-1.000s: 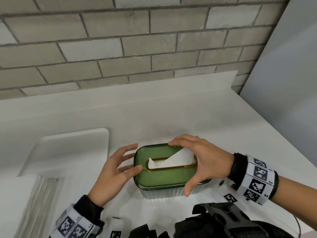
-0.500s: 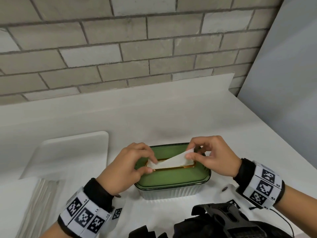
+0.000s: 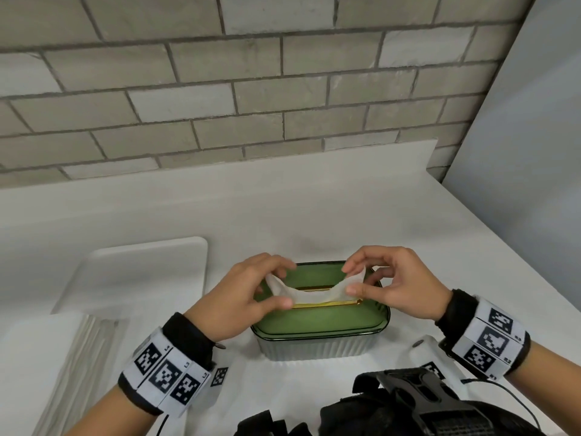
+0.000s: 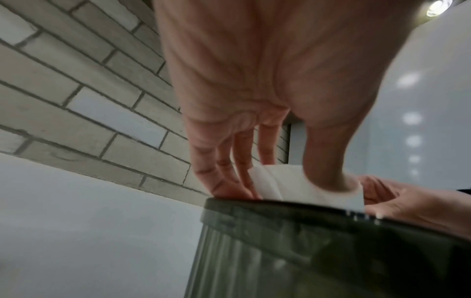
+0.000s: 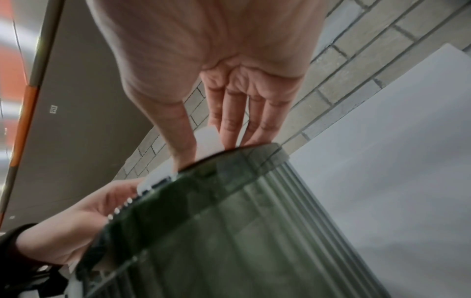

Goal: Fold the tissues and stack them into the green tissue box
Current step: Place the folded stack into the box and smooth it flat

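half a second ago my hands held the tissue low and flat against the slot; now both have risen a little and drawn apart, so the tissue [image 3: 309, 289] stretches in a shallow sag between them above the lid. a second ago my left hand was only spread against the box end and my right was draped over the top.

my left hand [image 3: 242, 302] pinches the tissue's left corner between thumb and curled fingers, and my right hand [image 3: 391, 286] pinches the right corner the same way. the wrist views agree: white paper nipped under each thumb, just above the dark lid rim. the middle of the tissue dips into the gold-edged slot [image 3: 327, 305], so it is partly through and not free of the box.

the green tissue box [image 3: 320, 322] stands on the white worktop [image 3: 314, 221], lid on, directly under my hands. by my reckoning the stacking is done and i am dressing the top sheet through the slot. the next move wants an even, gentle pull at both corners, since thin paper tears if one side leads, and then letting the sheet settle upright.

to my left lie a white tray [image 3: 141, 272] and a ribbed clear sheet [image 3: 81, 366]; i cannot tell what the latter is. dark gear sits at the near edge.

writing: my wristbands [image 3: 169, 372] carry square black-and-white codes with small labels; the left band reads about l2, l3, l4, the right ones are too small to be sure. no brand shows on the box.
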Demonstrator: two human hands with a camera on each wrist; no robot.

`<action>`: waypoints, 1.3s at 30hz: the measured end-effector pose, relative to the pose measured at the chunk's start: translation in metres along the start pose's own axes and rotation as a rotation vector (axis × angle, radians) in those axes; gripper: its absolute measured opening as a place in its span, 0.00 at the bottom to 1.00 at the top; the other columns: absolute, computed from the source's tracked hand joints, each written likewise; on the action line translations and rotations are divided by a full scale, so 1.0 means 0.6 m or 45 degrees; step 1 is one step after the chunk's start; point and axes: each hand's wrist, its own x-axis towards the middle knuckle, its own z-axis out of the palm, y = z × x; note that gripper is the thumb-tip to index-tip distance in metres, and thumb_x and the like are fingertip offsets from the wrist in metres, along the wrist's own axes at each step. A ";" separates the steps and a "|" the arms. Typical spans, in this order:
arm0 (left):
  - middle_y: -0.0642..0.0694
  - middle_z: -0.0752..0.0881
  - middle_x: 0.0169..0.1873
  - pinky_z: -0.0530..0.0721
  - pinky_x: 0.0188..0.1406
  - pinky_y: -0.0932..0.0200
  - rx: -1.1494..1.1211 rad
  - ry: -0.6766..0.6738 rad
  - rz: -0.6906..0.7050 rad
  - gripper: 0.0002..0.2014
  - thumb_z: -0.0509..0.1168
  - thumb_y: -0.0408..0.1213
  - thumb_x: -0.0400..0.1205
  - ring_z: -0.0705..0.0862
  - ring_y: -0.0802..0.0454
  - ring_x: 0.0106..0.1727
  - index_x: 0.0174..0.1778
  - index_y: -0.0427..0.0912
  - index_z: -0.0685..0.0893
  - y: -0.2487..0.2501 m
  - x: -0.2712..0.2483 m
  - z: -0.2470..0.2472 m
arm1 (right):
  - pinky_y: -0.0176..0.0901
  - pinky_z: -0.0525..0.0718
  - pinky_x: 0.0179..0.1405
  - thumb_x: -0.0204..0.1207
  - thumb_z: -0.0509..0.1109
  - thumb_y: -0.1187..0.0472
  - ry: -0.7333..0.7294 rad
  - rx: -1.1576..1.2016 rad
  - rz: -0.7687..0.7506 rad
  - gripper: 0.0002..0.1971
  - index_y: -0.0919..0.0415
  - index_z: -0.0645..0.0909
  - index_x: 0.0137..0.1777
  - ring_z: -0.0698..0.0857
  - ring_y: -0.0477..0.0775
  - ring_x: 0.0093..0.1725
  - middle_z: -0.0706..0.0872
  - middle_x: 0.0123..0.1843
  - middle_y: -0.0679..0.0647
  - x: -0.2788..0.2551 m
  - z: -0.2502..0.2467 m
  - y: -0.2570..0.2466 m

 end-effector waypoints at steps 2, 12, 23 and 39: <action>0.58 0.81 0.51 0.77 0.46 0.71 0.075 -0.032 0.042 0.10 0.73 0.32 0.76 0.80 0.63 0.50 0.50 0.49 0.87 -0.003 0.003 -0.001 | 0.36 0.85 0.41 0.69 0.81 0.65 -0.036 -0.071 -0.002 0.09 0.51 0.89 0.45 0.87 0.44 0.44 0.91 0.44 0.47 0.004 -0.002 -0.001; 0.58 0.80 0.63 0.81 0.60 0.66 -0.110 0.294 -0.052 0.19 0.67 0.39 0.83 0.81 0.59 0.64 0.68 0.62 0.79 -0.017 -0.055 0.000 | 0.33 0.80 0.61 0.62 0.81 0.42 0.056 -0.207 -0.031 0.29 0.39 0.80 0.65 0.81 0.44 0.65 0.81 0.63 0.40 -0.042 -0.020 0.009; 0.36 0.89 0.48 0.92 0.41 0.48 -0.956 0.239 -0.758 0.13 0.59 0.32 0.87 0.87 0.41 0.45 0.66 0.43 0.83 -0.033 -0.010 0.013 | 0.43 0.90 0.49 0.82 0.66 0.63 0.235 -0.004 0.253 0.23 0.48 0.73 0.76 0.86 0.32 0.43 0.91 0.53 0.48 0.011 0.019 0.058; 0.38 0.84 0.53 0.89 0.48 0.35 -0.816 0.541 -0.864 0.05 0.63 0.33 0.83 0.87 0.31 0.56 0.50 0.40 0.84 -0.227 0.313 -0.086 | 0.61 0.83 0.62 0.86 0.56 0.60 0.237 -0.329 0.353 0.22 0.51 0.68 0.79 0.84 0.69 0.60 0.85 0.61 0.65 0.396 -0.030 0.131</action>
